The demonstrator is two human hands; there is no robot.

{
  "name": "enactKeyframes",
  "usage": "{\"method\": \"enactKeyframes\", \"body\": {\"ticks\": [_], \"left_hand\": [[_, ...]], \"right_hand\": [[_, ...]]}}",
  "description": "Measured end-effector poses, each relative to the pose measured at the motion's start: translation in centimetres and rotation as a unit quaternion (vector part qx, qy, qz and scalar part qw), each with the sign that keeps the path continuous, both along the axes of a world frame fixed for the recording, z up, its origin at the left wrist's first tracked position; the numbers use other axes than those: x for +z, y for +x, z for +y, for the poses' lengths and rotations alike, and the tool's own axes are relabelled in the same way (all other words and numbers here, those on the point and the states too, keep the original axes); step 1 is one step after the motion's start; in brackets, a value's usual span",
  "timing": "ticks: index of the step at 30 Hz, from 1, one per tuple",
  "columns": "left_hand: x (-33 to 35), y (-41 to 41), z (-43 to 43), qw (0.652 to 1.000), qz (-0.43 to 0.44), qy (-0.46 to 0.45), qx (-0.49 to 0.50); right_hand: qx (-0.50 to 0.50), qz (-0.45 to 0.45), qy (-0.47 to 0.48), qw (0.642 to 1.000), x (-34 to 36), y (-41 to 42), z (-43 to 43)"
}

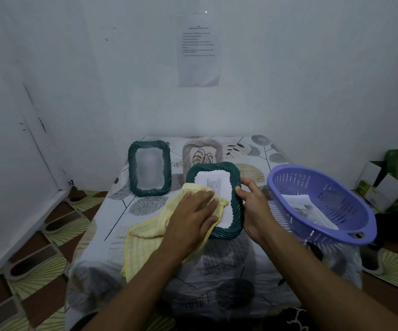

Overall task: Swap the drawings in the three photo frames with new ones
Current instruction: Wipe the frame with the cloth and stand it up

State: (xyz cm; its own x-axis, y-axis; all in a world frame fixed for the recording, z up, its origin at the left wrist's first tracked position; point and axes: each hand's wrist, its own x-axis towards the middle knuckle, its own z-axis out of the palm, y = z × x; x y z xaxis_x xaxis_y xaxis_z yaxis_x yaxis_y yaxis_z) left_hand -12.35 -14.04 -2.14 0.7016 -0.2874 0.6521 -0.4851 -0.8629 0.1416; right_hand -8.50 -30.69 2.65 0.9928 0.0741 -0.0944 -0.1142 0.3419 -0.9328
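Note:
A dark green photo frame point(236, 180) with a grey cat drawing point(214, 183) leans tilted at the middle of the table. My right hand point(253, 206) grips its right edge. My left hand point(193, 216) lies flat on a yellow striped cloth point(145, 237), pressing it against the frame's glass. A second dark green frame point(149, 168) stands upright at the back left; its picture is blurred. A purple basket point(322, 204) on the right holds loose paper drawings point(307, 209).
The table wears a leaf-patterned cover point(241, 271) and stands against a white wall with a printed sheet point(199, 50) taped up. Cardboard boxes point(389, 182) are stacked on the floor to the right. Patterned floor lies left of the table.

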Motion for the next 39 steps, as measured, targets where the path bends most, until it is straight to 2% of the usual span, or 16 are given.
{"method": "enactKeyframes", "body": {"ticks": [5, 10, 16, 22, 26, 31, 34, 39], "left_hand": [[2.2, 1.3, 0.3, 0.997, 0.031, -0.013, 0.069], [0.9, -0.2, 0.1, 0.999, 0.033, 0.035, 0.023], [2.0, 0.9, 0.1, 0.994, 0.059, 0.045, 0.075], [2.2, 0.1, -0.9, 0.989, 0.069, 0.124, 0.032], [2.3, 0.3, -0.1, 0.986, 0.104, 0.112, 0.071], [1.3, -2.1, 1.1, 0.982, 0.122, 0.141, 0.033], [1.1, -2.6, 1.7, 0.979, 0.130, 0.151, 0.046], [2.9, -0.3, 1.2, 0.981, 0.119, 0.107, 0.107]], "right_hand": [[0.021, -0.002, 0.032, 0.999, 0.0, -0.8, 0.5], [-0.016, -0.007, 0.021, 1.000, 0.8, 0.1, -0.3], [0.026, -0.006, 0.026, 0.999, -0.2, -0.8, 0.2], [0.031, -0.006, 0.038, 0.999, -0.3, -0.8, -0.1], [0.017, -0.012, 0.030, 0.999, -0.2, -0.7, -0.1], [-0.034, -0.014, 0.046, 0.998, 0.7, 1.0, -1.3], [-0.031, -0.024, 0.035, 0.999, 0.8, 1.2, -1.4], [0.010, -0.016, 0.025, 1.000, 0.1, -0.2, 0.2]]}}
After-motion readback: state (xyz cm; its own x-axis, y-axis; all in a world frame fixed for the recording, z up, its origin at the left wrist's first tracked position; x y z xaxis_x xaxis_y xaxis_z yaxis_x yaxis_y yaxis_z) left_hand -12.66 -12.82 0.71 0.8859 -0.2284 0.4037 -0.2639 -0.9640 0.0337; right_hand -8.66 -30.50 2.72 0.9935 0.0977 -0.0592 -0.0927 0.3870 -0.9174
